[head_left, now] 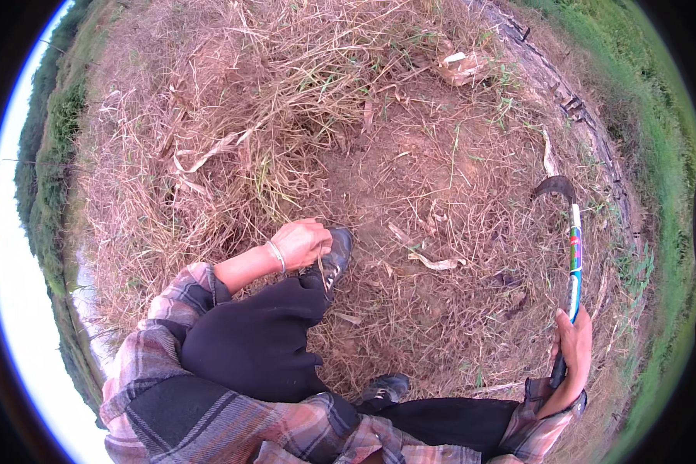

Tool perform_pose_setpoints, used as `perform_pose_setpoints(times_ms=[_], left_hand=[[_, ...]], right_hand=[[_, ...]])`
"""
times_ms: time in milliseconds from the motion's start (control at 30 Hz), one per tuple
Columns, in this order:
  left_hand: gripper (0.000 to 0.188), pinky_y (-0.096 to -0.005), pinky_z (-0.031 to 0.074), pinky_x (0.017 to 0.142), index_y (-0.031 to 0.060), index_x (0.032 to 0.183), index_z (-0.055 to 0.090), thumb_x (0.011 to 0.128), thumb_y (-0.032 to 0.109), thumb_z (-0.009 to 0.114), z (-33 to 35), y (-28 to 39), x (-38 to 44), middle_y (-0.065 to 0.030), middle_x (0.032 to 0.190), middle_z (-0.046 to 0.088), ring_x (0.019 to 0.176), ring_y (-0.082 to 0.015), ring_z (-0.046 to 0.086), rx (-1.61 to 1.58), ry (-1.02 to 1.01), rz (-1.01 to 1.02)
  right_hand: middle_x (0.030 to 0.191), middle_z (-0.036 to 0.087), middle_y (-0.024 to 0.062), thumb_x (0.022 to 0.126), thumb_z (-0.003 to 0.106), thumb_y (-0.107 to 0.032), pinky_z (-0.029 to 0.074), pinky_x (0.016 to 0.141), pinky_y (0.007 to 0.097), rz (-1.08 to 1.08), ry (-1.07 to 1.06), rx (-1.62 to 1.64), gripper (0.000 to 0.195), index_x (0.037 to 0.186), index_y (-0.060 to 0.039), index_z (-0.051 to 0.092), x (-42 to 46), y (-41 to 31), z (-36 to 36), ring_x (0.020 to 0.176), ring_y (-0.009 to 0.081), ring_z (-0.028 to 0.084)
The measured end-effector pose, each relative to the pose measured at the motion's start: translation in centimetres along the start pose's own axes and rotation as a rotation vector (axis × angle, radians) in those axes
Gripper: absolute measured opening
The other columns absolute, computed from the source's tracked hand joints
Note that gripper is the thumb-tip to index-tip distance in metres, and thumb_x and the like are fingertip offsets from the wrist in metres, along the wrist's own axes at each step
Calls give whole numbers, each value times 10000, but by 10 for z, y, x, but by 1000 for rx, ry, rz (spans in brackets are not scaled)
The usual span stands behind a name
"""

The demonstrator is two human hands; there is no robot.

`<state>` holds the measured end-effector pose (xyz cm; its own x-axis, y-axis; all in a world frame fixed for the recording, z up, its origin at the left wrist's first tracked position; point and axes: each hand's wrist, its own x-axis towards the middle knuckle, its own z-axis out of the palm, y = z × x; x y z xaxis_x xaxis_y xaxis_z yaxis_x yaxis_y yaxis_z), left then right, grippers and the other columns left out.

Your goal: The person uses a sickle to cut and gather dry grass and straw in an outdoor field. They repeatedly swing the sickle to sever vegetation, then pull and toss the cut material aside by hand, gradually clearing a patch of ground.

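My right hand is closed round the lower handle of a sickle, whose wrapped handle is white, blue and multicoloured. Its dark curved blade points away from me, over the dry grass. At the left, my left hand, with a bracelet at the wrist, is curled beside a dark laced shoe. A thin dry stalk or strip hangs below its fingers across the shoe; whether the fingers pinch it cannot be told.
Cut dry grass lies heaped ahead and to the left. Bare soil with straw and a dry husk is in the middle. The other shoe is near my body. Dark stubs line a strip at the right, beside green growth.
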<state>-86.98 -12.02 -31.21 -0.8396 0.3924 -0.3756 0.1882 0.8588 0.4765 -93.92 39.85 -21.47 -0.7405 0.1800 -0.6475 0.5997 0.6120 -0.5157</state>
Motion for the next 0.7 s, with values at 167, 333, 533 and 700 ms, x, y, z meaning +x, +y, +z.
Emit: perform_pose_setpoints(times_ms=[167,333,533,700], left_hand=[[492,-444,496,770,4,998,594,815,458,643,54,-117,24,-203,885,653,847,-378,631,-75,212,-814],[602,-428,474,849,-13,1089,619,755,477,721,48,-113,80,-244,987,648,939,-374,615,53,434,-851],[625,-353,435,956,0,1249,559,792,395,721,65,-132,88,-216,1132,637,1071,-318,605,-345,890,-609],[598,-379,449,916,62,1220,595,827,512,630,68,-155,98,-214,1084,651,1023,-351,617,-528,955,-813]], right_hand=[[554,456,32,900,530,-122,344,302,268,-40,10,-1,150,960,3,472,3,13,2,342,129,440],[545,445,23,893,537,-120,348,303,263,-9,3,15,146,952,-1,476,3,11,3,338,126,432],[557,459,30,890,539,-114,357,302,256,-20,13,0,136,945,-7,476,2,11,6,349,121,441],[539,457,33,896,538,-112,351,298,261,-4,2,12,136,933,-2,466,1,1,16,337,126,440]])
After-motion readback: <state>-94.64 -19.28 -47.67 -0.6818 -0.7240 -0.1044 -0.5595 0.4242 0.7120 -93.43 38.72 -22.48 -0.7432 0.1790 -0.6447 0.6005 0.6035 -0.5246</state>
